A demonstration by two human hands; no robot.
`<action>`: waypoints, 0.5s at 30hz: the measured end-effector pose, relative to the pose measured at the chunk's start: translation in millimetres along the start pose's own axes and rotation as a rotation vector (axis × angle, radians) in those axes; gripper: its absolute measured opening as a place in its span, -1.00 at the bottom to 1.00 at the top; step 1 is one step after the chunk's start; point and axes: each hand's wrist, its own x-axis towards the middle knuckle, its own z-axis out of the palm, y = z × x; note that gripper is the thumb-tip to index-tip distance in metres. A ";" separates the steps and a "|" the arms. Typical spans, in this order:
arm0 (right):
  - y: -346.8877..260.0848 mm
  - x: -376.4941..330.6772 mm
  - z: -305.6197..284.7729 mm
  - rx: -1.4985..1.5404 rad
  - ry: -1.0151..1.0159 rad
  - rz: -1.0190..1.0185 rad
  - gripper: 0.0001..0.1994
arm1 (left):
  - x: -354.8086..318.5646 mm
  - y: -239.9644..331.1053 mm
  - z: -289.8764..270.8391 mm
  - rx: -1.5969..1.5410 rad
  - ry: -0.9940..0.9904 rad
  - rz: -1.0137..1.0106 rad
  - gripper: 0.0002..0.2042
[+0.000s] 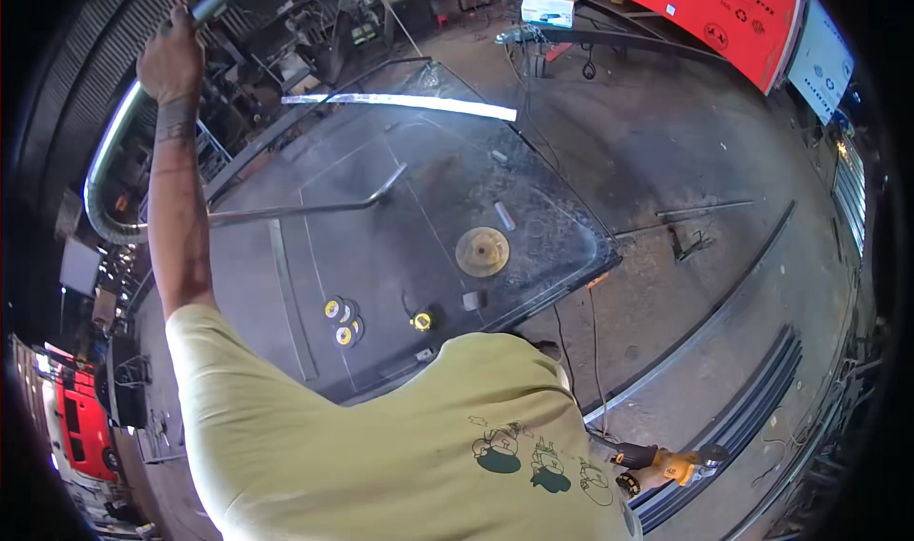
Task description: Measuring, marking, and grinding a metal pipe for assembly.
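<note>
Above the steel table (pixel 286 284), left hand (pixel 171 60) grips a curved metal tube (pixel 100 160).

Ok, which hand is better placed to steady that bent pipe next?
Probably left. The left hand is closed around the bent pipe overhead, arm stretched up to it. The right hand is low by the hip, gripping a yellow power tool, far from the pipe and occupied.
</note>
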 end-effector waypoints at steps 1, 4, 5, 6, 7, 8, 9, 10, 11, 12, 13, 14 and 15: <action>-2.9 6.2 -2.1 -0.007 0.002 -0.008 -0.65 | -1.6 8.2 -21.9 -0.015 -0.033 -0.031 -0.79; -12.6 31.2 -12.3 -0.035 0.007 -0.037 -0.65 | -7.4 44.0 -104.9 -0.009 -0.221 -0.085 -0.78; -15.4 41.5 -14.3 -0.042 0.009 -0.046 -0.66 | -9.8 56.3 -135.2 -0.041 -0.293 -0.099 -0.78; -17.5 52.6 -15.9 -0.048 0.010 -0.055 -0.66 | -11.7 64.7 -158.0 -0.059 -0.372 -0.114 -0.77; -21.9 61.6 -21.7 -0.062 0.030 -0.077 -0.66 | -21.1 76.9 -169.0 -0.082 -0.386 -0.122 -0.77; -24.7 75.0 -11.4 -0.052 0.005 -0.097 -0.66 | -36.1 68.0 -191.3 -0.090 -0.477 -0.116 -0.77; -47.0 66.3 4.0 -0.048 0.004 -0.100 -0.66 | -42.4 72.2 -207.2 -0.121 -0.552 -0.087 -0.77; -73.6 52.2 20.0 -0.047 -0.009 0.083 -0.70 | -52.1 72.7 -222.1 -0.202 -0.576 -0.042 -0.77; -103.4 40.9 33.7 -0.044 -0.030 0.269 -0.73 | -56.9 69.6 -241.4 -0.275 -0.597 0.001 -0.77; -117.9 41.1 35.6 -0.118 -0.114 0.135 -0.68 | -60.4 70.1 -257.1 -0.361 -0.687 0.011 -0.78; -128.8 36.9 36.7 -0.120 -0.119 0.126 -0.68 | -65.6 71.3 -272.9 -0.448 -0.780 0.020 -0.78; -138.8 33.3 39.2 -0.165 -0.130 0.187 -0.65 | -74.6 73.1 -289.3 -0.507 -0.839 0.008 -0.77; -143.3 38.8 48.2 -0.209 -0.139 0.248 -0.62 | -81.9 77.4 -302.0 -0.568 -0.894 -0.006 -0.76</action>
